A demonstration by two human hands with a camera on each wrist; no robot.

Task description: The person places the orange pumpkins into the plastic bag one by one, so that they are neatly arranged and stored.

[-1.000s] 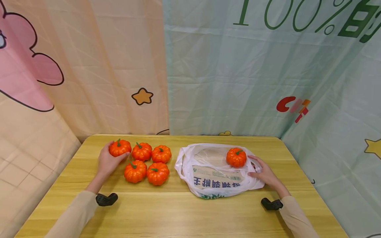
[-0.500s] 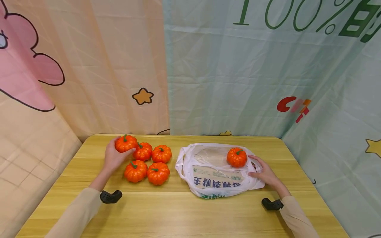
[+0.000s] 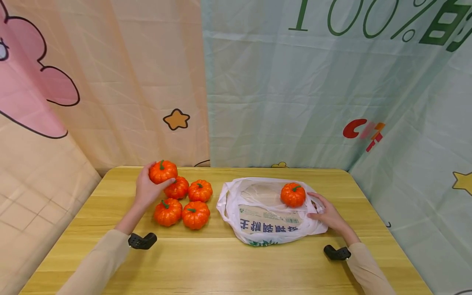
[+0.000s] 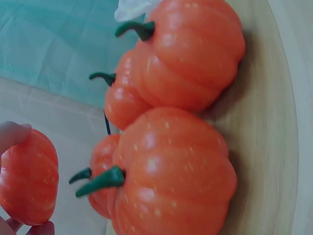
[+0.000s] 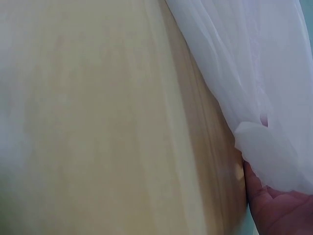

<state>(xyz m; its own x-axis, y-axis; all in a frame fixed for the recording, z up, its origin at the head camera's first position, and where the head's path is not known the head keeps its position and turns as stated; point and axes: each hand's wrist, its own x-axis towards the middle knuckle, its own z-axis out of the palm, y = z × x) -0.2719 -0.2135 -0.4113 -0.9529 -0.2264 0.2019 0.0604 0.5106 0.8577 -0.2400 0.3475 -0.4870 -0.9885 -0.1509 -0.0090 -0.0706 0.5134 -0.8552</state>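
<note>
My left hand (image 3: 146, 189) grips a small orange pumpkin (image 3: 163, 171) with a green stem, thumb on its near side. In the left wrist view this pumpkin (image 4: 32, 178) shows at the left edge between thumb and fingers, clear of the table. Right beside it in the head view sit several more pumpkins (image 3: 196, 215) in a loose cluster. A white plastic bag (image 3: 254, 237) with printed characters lies flat, one pumpkin (image 3: 293, 195) at its back right part. My right hand (image 3: 328, 214) holds the bag's right edge; in the right wrist view white film (image 5: 271, 156) partly hides the fingers.
The light wooden table (image 3: 206, 266) ends at a back edge close to hanging printed curtains (image 3: 258, 102). Black wrist cameras (image 3: 142, 241) are strapped to both forearms. Between the pumpkin cluster and the bag lies a narrow strip of tabletop.
My left hand has lifted its pumpkin and carried it rightward and up, so that it now overlaps the back-left pumpkin of the cluster. My right hand and the bag stay in place.
</note>
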